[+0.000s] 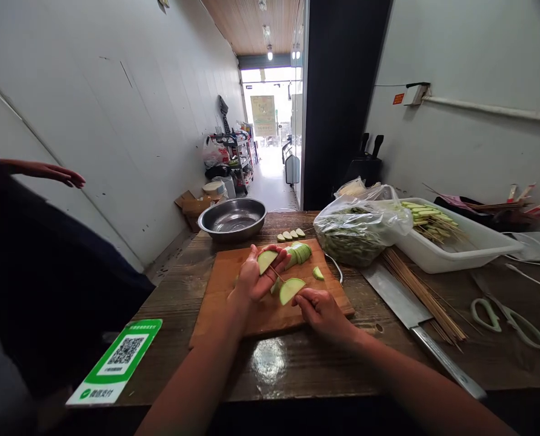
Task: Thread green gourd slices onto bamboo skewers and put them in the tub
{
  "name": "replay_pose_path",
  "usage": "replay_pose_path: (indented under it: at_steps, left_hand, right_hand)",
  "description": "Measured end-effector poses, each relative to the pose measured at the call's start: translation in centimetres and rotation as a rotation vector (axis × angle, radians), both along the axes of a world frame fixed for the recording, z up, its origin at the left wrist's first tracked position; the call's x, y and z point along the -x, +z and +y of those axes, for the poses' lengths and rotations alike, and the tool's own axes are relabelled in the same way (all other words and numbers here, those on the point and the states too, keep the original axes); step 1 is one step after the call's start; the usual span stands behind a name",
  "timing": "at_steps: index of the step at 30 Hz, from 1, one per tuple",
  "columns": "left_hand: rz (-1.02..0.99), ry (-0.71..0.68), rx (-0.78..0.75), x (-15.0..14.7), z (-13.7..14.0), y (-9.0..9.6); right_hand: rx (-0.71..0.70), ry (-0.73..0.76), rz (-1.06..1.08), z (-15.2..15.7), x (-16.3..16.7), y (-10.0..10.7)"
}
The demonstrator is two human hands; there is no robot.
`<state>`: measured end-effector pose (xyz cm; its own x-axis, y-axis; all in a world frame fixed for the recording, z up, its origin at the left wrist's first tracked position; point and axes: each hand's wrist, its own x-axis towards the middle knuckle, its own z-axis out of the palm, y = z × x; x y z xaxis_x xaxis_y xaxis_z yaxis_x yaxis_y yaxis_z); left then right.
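My left hand [256,275], palm turned up, holds a half-moon zucchini slice [266,261] between thumb and fingers. My right hand [319,307] is closed, pinching at the edge of a second half-moon slice [292,291]. A thin wooden skewer [277,275] runs from this second slice towards the one in my left hand; its ends are hidden. Both hands are above a wooden cutting board [256,324]. Behind them on the board lie a row of cut zucchini slices [301,252] and a small end piece [317,273].
A metal bowl [233,219] stands behind the board. At right are a cleaver [397,297], loose skewers [426,297], scissors [508,318], a plastic bag of greens [358,227] and a white tray [451,260] of skewered slices. A green QR card [119,360] and another person's hand [54,172] are at left.
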<state>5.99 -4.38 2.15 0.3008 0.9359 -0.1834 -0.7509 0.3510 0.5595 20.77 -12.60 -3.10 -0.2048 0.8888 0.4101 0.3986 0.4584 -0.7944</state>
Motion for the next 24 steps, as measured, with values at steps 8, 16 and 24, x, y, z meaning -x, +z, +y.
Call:
replay_pose_path:
  at_steps: [8,16,24]
  left_hand:
    - [0.04,-0.01,-0.015,-0.27,-0.41,0.04]
    - [0.047,-0.004,0.033,-0.55,-0.55,0.05]
    - [0.043,-0.102,-0.086,-0.15,-0.65,0.18]
  right_hand:
    - [-0.059,-0.042,-0.04,-0.14,0.48,-0.31]
    - [-0.055,-0.074,-0.04,-0.31,0.95,-0.31]
    - [-0.06,-0.108,-0.008,0.03,0.74,-0.12]
